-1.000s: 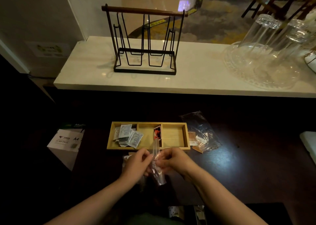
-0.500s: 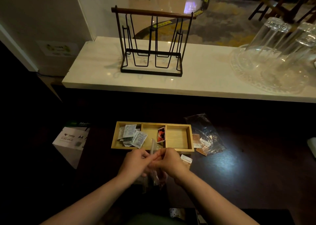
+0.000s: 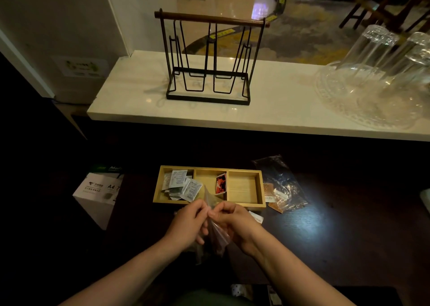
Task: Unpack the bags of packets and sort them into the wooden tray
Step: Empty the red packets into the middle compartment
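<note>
A wooden tray [image 3: 244, 205] with three compartments lies on the dark table. Its left compartment holds several white packets [image 3: 183, 184], the middle one a red-and-black packet [image 3: 220, 183], and the right one is bare. Just in front of the tray, my left hand [image 3: 186, 224] and my right hand [image 3: 232, 222] both pinch the top of a small clear plastic bag [image 3: 215, 233] that hangs between them. Another clear bag [image 3: 279, 184] with brown packets lies right of the tray. A white packet [image 3: 256, 217] peeks out behind my right hand.
A black wire rack [image 3: 209, 61] with a wooden bar stands on the white counter [image 3: 267, 110] behind the table. Upturned glasses [image 3: 377, 56] sit on a glass platter at the right. A white A4 paper box [image 3: 97, 196] is left of the table.
Both hands stay together on the clear bag, which has slipped lower between them. The view has shifted slightly; a white packet now shows beside my right hand.
</note>
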`<act>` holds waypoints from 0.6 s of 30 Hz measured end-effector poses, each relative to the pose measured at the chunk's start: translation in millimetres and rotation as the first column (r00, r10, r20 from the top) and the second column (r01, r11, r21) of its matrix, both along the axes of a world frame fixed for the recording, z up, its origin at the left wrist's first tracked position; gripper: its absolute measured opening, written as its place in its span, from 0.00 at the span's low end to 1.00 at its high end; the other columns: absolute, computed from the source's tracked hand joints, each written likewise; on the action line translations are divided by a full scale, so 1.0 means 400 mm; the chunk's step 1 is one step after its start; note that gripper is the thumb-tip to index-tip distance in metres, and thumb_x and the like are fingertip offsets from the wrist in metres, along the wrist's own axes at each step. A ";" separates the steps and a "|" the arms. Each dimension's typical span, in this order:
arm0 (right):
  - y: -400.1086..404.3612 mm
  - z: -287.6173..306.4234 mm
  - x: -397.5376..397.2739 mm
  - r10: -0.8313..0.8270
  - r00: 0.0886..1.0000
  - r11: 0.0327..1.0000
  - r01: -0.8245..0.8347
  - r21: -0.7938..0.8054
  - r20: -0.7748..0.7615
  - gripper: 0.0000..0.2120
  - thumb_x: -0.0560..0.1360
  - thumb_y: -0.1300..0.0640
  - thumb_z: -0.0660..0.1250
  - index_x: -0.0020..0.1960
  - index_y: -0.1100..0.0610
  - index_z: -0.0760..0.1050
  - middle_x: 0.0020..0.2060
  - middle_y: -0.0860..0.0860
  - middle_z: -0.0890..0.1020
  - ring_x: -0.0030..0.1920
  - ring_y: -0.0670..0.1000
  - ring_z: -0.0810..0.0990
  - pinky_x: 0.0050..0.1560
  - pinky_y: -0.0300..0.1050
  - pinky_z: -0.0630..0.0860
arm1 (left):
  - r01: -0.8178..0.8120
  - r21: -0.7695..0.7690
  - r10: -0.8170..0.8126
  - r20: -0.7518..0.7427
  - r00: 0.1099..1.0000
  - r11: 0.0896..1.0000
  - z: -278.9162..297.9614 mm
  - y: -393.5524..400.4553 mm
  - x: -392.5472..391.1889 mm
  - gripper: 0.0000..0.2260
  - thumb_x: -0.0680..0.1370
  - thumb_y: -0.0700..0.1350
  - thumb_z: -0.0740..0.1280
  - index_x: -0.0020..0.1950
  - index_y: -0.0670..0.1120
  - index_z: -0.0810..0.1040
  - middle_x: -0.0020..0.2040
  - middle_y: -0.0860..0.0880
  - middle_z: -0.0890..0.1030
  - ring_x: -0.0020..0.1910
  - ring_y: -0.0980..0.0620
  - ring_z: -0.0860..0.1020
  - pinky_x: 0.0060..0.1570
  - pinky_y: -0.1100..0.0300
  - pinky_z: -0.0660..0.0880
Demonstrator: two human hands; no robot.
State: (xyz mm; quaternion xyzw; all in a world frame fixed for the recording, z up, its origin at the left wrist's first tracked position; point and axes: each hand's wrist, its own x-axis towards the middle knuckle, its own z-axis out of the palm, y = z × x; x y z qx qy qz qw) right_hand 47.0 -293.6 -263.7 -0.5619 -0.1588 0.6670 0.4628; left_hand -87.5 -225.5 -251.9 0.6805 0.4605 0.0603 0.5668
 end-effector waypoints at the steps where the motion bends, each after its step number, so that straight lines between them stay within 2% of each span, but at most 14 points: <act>1: 0.000 0.005 0.002 0.007 1.000 1.000 -0.007 0.006 0.022 0.03 0.69 0.61 0.73 0.38 0.57 0.79 0.36 0.54 0.81 0.38 0.52 0.79 0.42 0.45 0.76 | 0.013 0.010 -0.013 -0.001 1.000 1.000 0.006 -0.001 0.002 0.09 0.81 0.43 0.57 0.41 0.46 0.70 0.33 0.47 0.76 0.22 0.60 0.74 0.23 0.65 0.71; 3: 0.002 0.015 0.013 -0.026 0.997 1.000 0.027 -0.008 0.070 0.05 0.71 0.64 0.69 0.38 0.57 0.78 0.34 0.53 0.81 0.35 0.51 0.78 0.38 0.43 0.75 | 0.030 0.024 -0.030 -0.001 1.000 0.999 0.012 -0.002 0.002 0.10 0.81 0.43 0.57 0.40 0.47 0.69 0.34 0.47 0.76 0.24 0.57 0.76 0.24 0.63 0.72; 5: 0.004 0.027 0.041 -0.127 0.980 0.991 0.131 -0.015 0.151 0.08 0.73 0.67 0.66 0.37 0.59 0.76 0.33 0.54 0.79 0.30 0.48 0.76 0.31 0.40 0.74 | -0.003 0.025 0.003 0.000 1.000 1.000 0.013 0.007 -0.010 0.10 0.81 0.42 0.57 0.40 0.46 0.68 0.34 0.46 0.76 0.31 0.44 0.80 0.26 0.58 0.75; 6: 0.003 0.034 0.060 -0.157 0.953 0.987 0.163 0.001 0.260 0.07 0.73 0.67 0.67 0.37 0.59 0.75 0.33 0.54 0.78 0.29 0.48 0.75 0.30 0.39 0.73 | -0.030 0.032 0.031 -0.010 0.999 0.999 0.015 0.015 -0.022 0.10 0.81 0.41 0.57 0.39 0.45 0.68 0.34 0.46 0.76 0.32 0.41 0.80 0.26 0.56 0.75; 7: 0.001 0.044 0.080 -0.158 0.902 0.987 0.161 0.027 0.402 0.07 0.72 0.65 0.69 0.37 0.60 0.74 0.32 0.54 0.78 0.28 0.47 0.75 0.28 0.39 0.73 | -0.041 0.054 0.043 -0.031 0.999 0.998 0.018 0.025 -0.036 0.10 0.80 0.41 0.58 0.39 0.45 0.68 0.34 0.46 0.76 0.33 0.42 0.80 0.26 0.56 0.75; 8: -0.002 0.051 0.100 -0.127 0.813 0.992 0.118 0.053 0.568 0.07 0.72 0.64 0.70 0.37 0.60 0.74 0.31 0.53 0.77 0.28 0.47 0.76 0.28 0.38 0.73 | -0.014 0.095 0.021 -0.074 0.997 0.995 0.022 0.036 -0.049 0.10 0.80 0.40 0.58 0.38 0.44 0.68 0.35 0.46 0.77 0.33 0.46 0.80 0.27 0.55 0.75; 9: -0.006 0.058 0.115 -0.066 0.681 0.998 0.034 0.059 0.730 0.08 0.71 0.62 0.72 0.37 0.59 0.74 0.30 0.51 0.78 0.29 0.46 0.76 0.28 0.38 0.74 | 0.051 0.154 -0.030 -0.137 0.990 0.987 0.027 0.045 -0.059 0.09 0.79 0.41 0.59 0.38 0.44 0.69 0.36 0.47 0.79 0.33 0.49 0.80 0.29 0.54 0.77; 10: -0.006 0.063 0.122 0.009 0.508 0.996 -0.077 0.035 0.861 0.08 0.70 0.61 0.72 0.36 0.58 0.74 0.30 0.49 0.78 0.30 0.46 0.77 0.30 0.39 0.74 | 0.136 0.223 -0.086 -0.218 0.972 0.965 0.035 0.053 -0.064 0.09 0.79 0.42 0.59 0.39 0.45 0.71 0.36 0.49 0.80 0.34 0.51 0.81 0.32 0.51 0.78; 12: -0.007 0.071 0.122 0.113 0.183 0.967 -0.246 -0.066 0.977 0.06 0.70 0.59 0.72 0.39 0.55 0.74 0.33 0.48 0.79 0.34 0.49 0.78 0.35 0.43 0.76 | 0.270 0.350 -0.139 -0.357 0.924 0.897 0.052 0.057 -0.057 0.09 0.78 0.46 0.59 0.38 0.47 0.73 0.36 0.50 0.80 0.36 0.52 0.79 0.37 0.50 0.77; 13: -0.008 0.080 0.116 0.129 0.062 0.955 -0.277 -0.107 0.990 0.05 0.70 0.60 0.71 0.42 0.54 0.75 0.36 0.49 0.80 0.37 0.50 0.79 0.37 0.46 0.77 | 0.299 0.390 -0.144 -0.379 0.914 0.871 0.060 0.054 -0.049 0.10 0.77 0.46 0.59 0.37 0.48 0.73 0.36 0.51 0.79 0.36 0.52 0.78 0.36 0.52 0.75; 14: -0.005 0.089 0.111 0.110 -0.021 0.951 -0.288 -0.111 0.994 0.06 0.71 0.61 0.70 0.45 0.54 0.75 0.40 0.50 0.80 0.39 0.52 0.79 0.38 0.48 0.77 | 0.306 0.419 -0.144 -0.374 0.916 0.855 0.065 0.050 -0.040 0.10 0.77 0.47 0.59 0.37 0.47 0.73 0.37 0.51 0.77 0.36 0.53 0.76 0.35 0.56 0.71; 15: -0.003 0.104 0.103 0.057 -0.059 0.949 -0.307 -0.072 0.997 0.08 0.71 0.60 0.69 0.48 0.53 0.75 0.44 0.50 0.79 0.41 0.52 0.79 0.39 0.49 0.77 | 0.303 0.437 -0.146 -0.358 0.922 0.847 0.067 0.046 -0.030 0.11 0.77 0.46 0.60 0.36 0.47 0.73 0.38 0.52 0.75 0.37 0.54 0.74 0.34 0.59 0.68; 16: -0.001 0.117 0.093 -0.006 -0.049 0.937 -0.349 -0.012 0.999 0.08 0.72 0.58 0.69 0.50 0.52 0.74 0.46 0.49 0.78 0.42 0.51 0.79 0.39 0.48 0.77 | 0.289 0.441 -0.146 -0.330 0.933 0.849 0.067 0.044 -0.020 0.11 0.77 0.46 0.60 0.35 0.47 0.73 0.39 0.53 0.73 0.38 0.54 0.73 0.35 0.60 0.68; 18: 0.000 0.149 0.052 -0.039 0.055 0.861 -0.505 0.061 0.998 0.14 0.73 0.51 0.68 0.57 0.51 0.72 0.52 0.46 0.76 0.45 0.45 0.76 0.44 0.40 0.74 | 0.228 0.415 -0.127 -0.256 0.958 0.881 0.058 0.045 -0.002 0.11 0.77 0.45 0.61 0.34 0.48 0.73 0.40 0.53 0.71 0.40 0.54 0.72 0.37 0.60 0.69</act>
